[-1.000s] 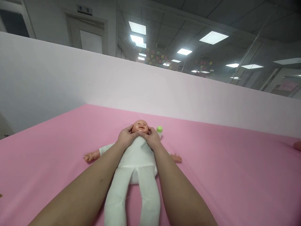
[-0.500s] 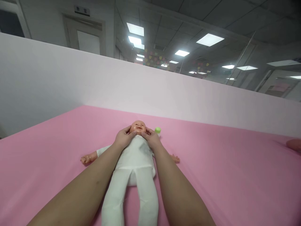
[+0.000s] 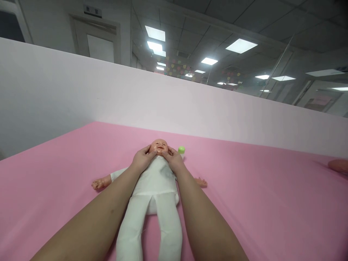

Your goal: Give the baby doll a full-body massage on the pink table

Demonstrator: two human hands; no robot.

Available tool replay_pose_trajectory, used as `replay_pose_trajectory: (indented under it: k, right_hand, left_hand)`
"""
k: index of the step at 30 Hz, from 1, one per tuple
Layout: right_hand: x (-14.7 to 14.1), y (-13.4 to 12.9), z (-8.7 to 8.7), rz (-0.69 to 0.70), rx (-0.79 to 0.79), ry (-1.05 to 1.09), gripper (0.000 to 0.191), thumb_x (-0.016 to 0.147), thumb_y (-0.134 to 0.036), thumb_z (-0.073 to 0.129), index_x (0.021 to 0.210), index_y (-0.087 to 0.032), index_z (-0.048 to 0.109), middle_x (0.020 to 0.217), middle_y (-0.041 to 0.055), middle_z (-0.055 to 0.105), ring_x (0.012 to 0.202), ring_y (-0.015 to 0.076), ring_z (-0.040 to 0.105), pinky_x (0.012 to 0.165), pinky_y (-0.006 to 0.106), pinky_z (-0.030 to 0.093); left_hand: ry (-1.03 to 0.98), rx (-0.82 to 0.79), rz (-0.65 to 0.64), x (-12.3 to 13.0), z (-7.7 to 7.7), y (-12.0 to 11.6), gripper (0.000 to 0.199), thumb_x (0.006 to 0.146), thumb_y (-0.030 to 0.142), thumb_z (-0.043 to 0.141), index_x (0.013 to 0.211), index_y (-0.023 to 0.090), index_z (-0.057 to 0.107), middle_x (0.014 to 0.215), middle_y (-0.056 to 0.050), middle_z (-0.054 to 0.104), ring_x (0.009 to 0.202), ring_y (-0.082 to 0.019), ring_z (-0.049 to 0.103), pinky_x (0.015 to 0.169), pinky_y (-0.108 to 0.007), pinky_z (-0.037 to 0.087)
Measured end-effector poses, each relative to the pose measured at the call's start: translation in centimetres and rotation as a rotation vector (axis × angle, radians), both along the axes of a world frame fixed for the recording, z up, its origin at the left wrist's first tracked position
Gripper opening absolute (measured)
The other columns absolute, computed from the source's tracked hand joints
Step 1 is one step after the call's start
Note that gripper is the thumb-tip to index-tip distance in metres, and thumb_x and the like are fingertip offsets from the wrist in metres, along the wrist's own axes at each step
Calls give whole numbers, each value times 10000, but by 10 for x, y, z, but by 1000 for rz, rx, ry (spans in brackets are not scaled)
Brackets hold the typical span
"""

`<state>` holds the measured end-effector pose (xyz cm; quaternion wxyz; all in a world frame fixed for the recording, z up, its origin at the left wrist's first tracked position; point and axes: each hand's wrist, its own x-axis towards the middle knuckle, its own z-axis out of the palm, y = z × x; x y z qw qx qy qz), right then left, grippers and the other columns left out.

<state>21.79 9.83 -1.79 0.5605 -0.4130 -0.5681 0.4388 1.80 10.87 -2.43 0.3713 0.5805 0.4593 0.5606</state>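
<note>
You have both hands at the head of a baby doll (image 3: pixel 156 181) with a soft white cloth body and glossy, peach-coloured plastic head and hands. It lies face up on a smooth pink covering (image 3: pixel 252 203), its legs pointing toward you and its head away.

Your left hand (image 3: pixel 142 159) cups one side of the shiny plastic head (image 3: pixel 160 145), the thumb laid along the jaw near the chin and the fingers curled up beside the cheek. Your right hand (image 3: pixel 174 159) mirrors it on the other side, so the head sits clasped between the two. Some of your fingertips are hidden, and you cannot tell from here how firmly they press.

Your bare forearms run up either side of the torso. The doll's arms stretch outward: one plastic hand (image 3: pixel 101 182) rests beyond your left forearm, the other (image 3: pixel 201 182) just past your right.

Just beside your right hand, a bright green rounded cap (image 3: pixel 181 149) tops a pale object partly hidden by that hand. Well apart, at the right edge, lies a reddish-brown rounded thing (image 3: pixel 338 165), cut off by the view. A plain white partition (image 3: pixel 174 105) stands behind the pink surface.
</note>
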Motion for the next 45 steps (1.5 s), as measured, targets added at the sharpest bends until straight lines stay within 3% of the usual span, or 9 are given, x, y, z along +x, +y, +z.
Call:
replay_pose_trajectory:
  k: [5,9,14,21,29,36,41,45]
  right_hand:
    - [-6,-3,1,-78,17,-108,709,717,-499,935,1332,-259,678,1281,54,756,1179,279,716,1059,424,562]
    - [-5,3,-4,-120,-2,-116,731,709,-466,941,1354,-254,670,1272,68,758,1190,296,708,1082,453,548]
    - [-1,7,-8,-72,3,-35,699,736,-408,928,1370,-243,685,1300,82,750,1277,313,666,1128,466,521]
    - [4,8,-9,72,-6,73,607,818,-446,860,1364,-243,688,1405,57,700,1296,270,662,1153,435,498]
    - [4,11,-12,13,-60,109,553,912,-561,736,1348,-223,689,1322,89,743,1222,270,705,1081,449,554]
    - [-3,-2,1,-57,11,-90,712,762,-495,913,1374,-249,645,1337,87,731,1220,280,701,1083,428,548]
    - [-5,-1,-2,-101,3,-113,755,714,-477,940,1362,-241,635,1288,88,748,1171,278,720,1066,446,556]
    - [-2,1,-4,-44,-12,-42,705,741,-413,921,1358,-222,638,1299,94,747,1183,268,720,1072,435,553]
  left_hand:
    - [167,-6,-5,3,10,-12,765,764,566,846,1425,220,675,1309,-95,750,1159,-338,704,1015,-410,529]
    - [186,-20,12,4,10,-11,793,788,555,828,1475,210,631,1349,-103,730,1191,-330,693,1038,-404,512]
    - [143,4,-1,1,5,-4,725,811,553,812,1436,215,665,1384,-91,713,1248,-338,669,1091,-412,489]
    - [26,-44,13,-3,-7,8,719,864,523,788,1473,176,629,1492,-121,632,1386,-316,581,1193,-434,408]
    - [-177,-61,-35,2,-10,10,611,902,570,726,1367,173,717,1381,-141,708,1283,-327,659,1120,-453,489]
    - [139,-20,4,2,8,-8,759,746,574,864,1398,228,687,1287,-91,759,1147,-339,713,1015,-416,536]
    - [139,7,-17,4,11,-11,677,756,520,840,1352,226,713,1223,-75,783,1099,-324,724,995,-402,544]
    - [113,24,-17,2,6,-6,669,766,512,836,1358,225,715,1273,-81,766,1152,-330,709,1044,-409,523]
